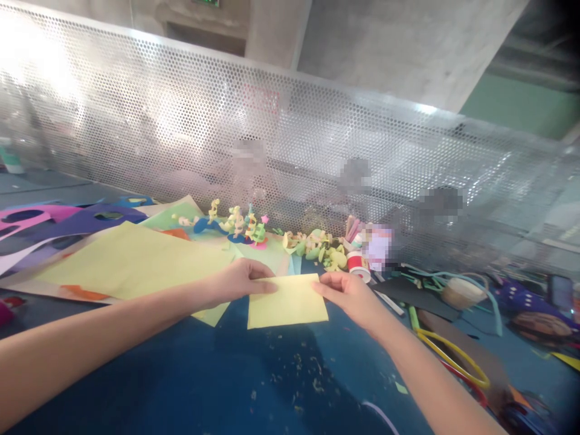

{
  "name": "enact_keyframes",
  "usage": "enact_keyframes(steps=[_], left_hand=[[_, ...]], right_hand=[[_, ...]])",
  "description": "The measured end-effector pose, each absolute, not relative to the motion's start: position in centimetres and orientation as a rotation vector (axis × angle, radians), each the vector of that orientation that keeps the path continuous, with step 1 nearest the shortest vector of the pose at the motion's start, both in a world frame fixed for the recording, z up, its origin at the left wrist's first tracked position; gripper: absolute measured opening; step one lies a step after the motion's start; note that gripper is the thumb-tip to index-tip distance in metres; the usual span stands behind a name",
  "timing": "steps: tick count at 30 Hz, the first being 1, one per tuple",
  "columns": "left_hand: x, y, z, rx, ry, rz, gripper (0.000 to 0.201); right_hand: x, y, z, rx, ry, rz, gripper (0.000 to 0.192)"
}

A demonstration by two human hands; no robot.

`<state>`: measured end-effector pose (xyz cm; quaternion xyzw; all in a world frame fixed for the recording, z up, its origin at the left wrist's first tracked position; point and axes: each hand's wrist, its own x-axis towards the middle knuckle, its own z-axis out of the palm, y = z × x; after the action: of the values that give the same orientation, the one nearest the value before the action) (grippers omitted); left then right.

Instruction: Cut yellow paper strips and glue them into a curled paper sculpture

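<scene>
no words or labels can be read here; the one spot that might have writing is blurred out.

the left hand point(238, 279) reaches in from the left with the arm stretched long and low over the blue bench point(190, 374). its grip is closed on the left top edge of a small yellow paper square point(286, 300), thumb on top. the right hand point(350, 294) comes in from the lower right, wrist bent a little, and its grip pinches the right top corner of the same square. the square lies flat on the bench, right between the two hands.

to the left lies a big yellow sheet point(131, 263) on top of purple and pink cut paper point(67, 220). behind the hands stand little curly paper figures point(238, 225). a red and white roll point(357, 266) sits just right of the hands. a silver mesh wall point(290, 139) runs along the back.
</scene>
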<state>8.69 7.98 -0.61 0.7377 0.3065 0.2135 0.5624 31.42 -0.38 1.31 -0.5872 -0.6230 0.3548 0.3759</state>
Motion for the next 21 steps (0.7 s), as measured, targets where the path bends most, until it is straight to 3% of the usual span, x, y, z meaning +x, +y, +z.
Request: enact_keyframes(steps=[12,21], left_hand=[[8.7,7.5,-0.3,1.928,0.709,0.421,0.043],[9.1,6.6,-0.6,2.014,0.680,0.490,0.034]], right_hand=[[30.9,-0.6,1.7,-1.460,-1.667,0.992,0.022],[29.3,-1.6,1.4,-1.441,-1.772,1.020,0.017]])
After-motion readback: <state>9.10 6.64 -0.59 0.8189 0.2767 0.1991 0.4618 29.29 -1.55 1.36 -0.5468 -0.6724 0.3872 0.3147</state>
